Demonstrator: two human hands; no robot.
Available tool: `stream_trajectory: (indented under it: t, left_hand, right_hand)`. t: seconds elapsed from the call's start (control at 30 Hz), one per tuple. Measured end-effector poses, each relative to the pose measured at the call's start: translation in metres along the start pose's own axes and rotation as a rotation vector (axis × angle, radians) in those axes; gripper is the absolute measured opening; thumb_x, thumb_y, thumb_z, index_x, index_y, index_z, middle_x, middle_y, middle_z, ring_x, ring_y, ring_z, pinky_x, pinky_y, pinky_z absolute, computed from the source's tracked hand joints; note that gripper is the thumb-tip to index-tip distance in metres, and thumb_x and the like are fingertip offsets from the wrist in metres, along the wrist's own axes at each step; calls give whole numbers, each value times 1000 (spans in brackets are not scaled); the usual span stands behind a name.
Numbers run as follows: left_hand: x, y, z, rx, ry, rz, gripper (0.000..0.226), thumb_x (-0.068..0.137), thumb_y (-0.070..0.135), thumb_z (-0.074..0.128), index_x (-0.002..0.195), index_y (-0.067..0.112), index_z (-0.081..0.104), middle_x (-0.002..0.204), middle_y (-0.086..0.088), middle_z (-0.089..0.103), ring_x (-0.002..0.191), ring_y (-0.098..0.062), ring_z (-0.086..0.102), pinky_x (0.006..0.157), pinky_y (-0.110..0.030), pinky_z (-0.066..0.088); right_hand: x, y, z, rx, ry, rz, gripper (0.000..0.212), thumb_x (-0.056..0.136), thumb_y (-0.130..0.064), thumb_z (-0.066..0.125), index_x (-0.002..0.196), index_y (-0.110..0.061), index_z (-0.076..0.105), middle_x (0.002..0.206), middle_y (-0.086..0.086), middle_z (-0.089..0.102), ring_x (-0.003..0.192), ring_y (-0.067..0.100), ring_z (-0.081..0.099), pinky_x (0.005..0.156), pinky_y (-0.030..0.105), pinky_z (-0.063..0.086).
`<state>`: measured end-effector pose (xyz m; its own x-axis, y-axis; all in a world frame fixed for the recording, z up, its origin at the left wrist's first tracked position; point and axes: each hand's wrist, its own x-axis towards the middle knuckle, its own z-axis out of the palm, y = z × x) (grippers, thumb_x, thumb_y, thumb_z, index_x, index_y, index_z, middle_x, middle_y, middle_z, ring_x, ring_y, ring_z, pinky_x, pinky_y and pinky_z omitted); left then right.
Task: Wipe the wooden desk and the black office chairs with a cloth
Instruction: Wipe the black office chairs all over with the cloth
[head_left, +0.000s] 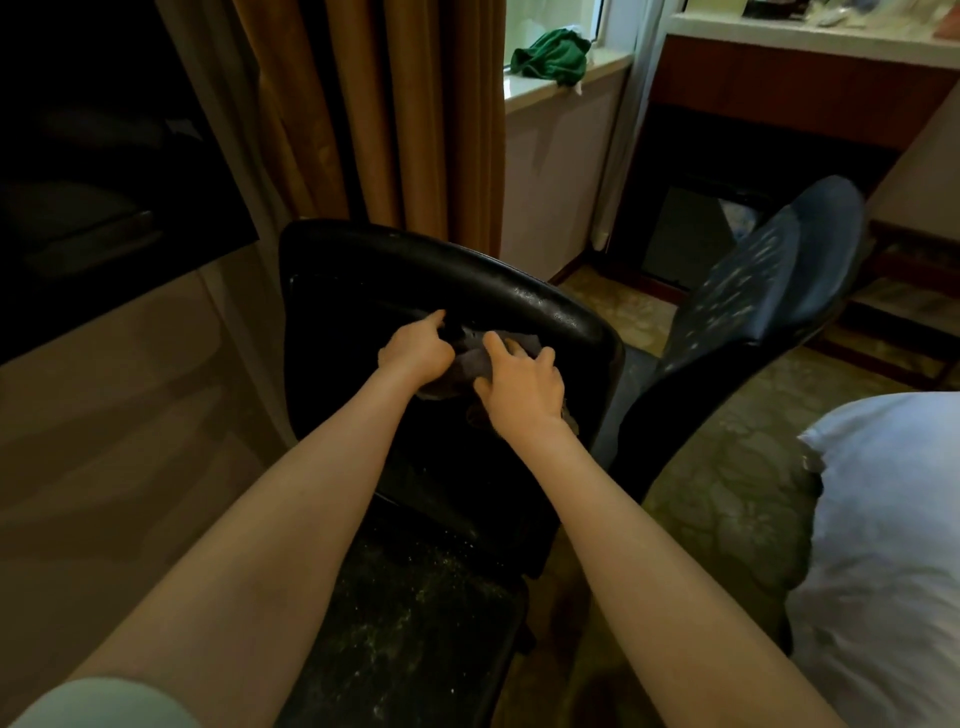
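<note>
Seen from the head camera, both hands met on the backrest of the black chair (467, 291), just under its top rim. The left hand (415, 356) was clenched on one end of the dark cloth (475, 364), forefinger stretched out along the backrest. The right hand (524, 389) gripped the other end, fingers bent into it (the cloth lay bunched between the 2). Left of the chair ran the desk (130, 389); right of it leaned the other chair (753, 291); beyond it a green rag (550, 54) sat on a sill.
</note>
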<state>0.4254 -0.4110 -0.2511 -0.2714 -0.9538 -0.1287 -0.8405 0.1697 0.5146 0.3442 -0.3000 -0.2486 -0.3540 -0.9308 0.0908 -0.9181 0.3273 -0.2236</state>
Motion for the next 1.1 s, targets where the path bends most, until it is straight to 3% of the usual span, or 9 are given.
stream_trajectory:
  t: [0.13, 0.2, 0.33, 0.57, 0.67, 0.8, 0.87, 0.97, 1.1]
  left_hand:
    - [-16, 5, 6, 110, 39, 284, 49, 92, 12, 45, 138, 28, 44, 131, -9, 45, 112, -25, 49, 94, -38, 46]
    - [-21, 11, 11, 187, 12, 397, 47, 93, 15, 44, 138, 30, 44, 132, -8, 41, 116, -25, 45, 96, -38, 43]
    - [-27, 20, 19, 255, -15, 432, 52, 91, 13, 46, 140, 29, 40, 137, -8, 36, 125, -26, 37, 102, -38, 34]
    - [-36, 19, 23, 219, 90, 342, 53, 91, 14, 49, 142, 22, 37, 137, -10, 35, 123, -28, 40, 102, -39, 36]
    - [-39, 15, 26, 368, 114, 450, 54, 91, 18, 49, 143, 26, 35, 137, -11, 33, 123, -28, 39, 100, -39, 35]
    - [-43, 19, 27, 467, 88, 721, 53, 90, 20, 50, 141, 33, 39, 142, -8, 29, 126, -25, 36, 104, -40, 29]
    - [-43, 20, 29, 420, 109, 734, 49, 90, 21, 50, 138, 31, 43, 138, -6, 36, 123, -23, 40, 103, -38, 30]
    - [-40, 19, 28, 129, 172, 543, 36, 91, 18, 50, 126, 23, 57, 126, -4, 49, 114, -20, 49, 97, -35, 39]
    - [-43, 17, 18, -205, 191, 428, 26, 95, 12, 44, 111, 15, 64, 114, -4, 56, 95, -9, 53, 82, -22, 41]
  right_hand:
    - [-19, 13, -5, -8, 9, 22, 50, 95, -36, 46, 140, -25, 27, 138, 6, 47, 115, 35, 41, 85, 38, 41]
    - [-30, 23, -5, -15, 10, 28, 51, 95, -36, 46, 141, -25, 27, 139, 5, 46, 115, 35, 41, 84, 38, 41]
    - [-56, 45, -2, -62, 12, 42, 51, 95, -35, 47, 141, -25, 28, 141, 2, 43, 115, 34, 39, 84, 37, 43]
    - [-67, 51, -5, -79, 82, -7, 49, 93, -34, 49, 138, -20, 37, 130, 6, 54, 118, 32, 41, 82, 38, 44]
    - [-66, 50, -4, -64, 122, -19, 45, 92, -33, 51, 134, -19, 41, 127, 7, 56, 117, 31, 44, 78, 37, 45]
    - [-66, 55, 0, -71, 161, -55, 44, 88, -32, 57, 129, -16, 48, 120, 8, 60, 112, 34, 49, 76, 40, 47]
    - [-66, 55, 2, -83, 206, -86, 43, 81, -29, 66, 120, -14, 56, 109, 10, 65, 102, 35, 56, 67, 38, 50]
    - [-61, 51, 3, -76, 292, -119, 41, 70, -25, 76, 107, -13, 62, 95, 9, 68, 85, 32, 60, 57, 35, 49]
    - [-40, 33, 0, -56, 357, -203, 49, 61, -22, 82, 106, -12, 64, 95, 12, 68, 79, 32, 61, 58, 34, 50]
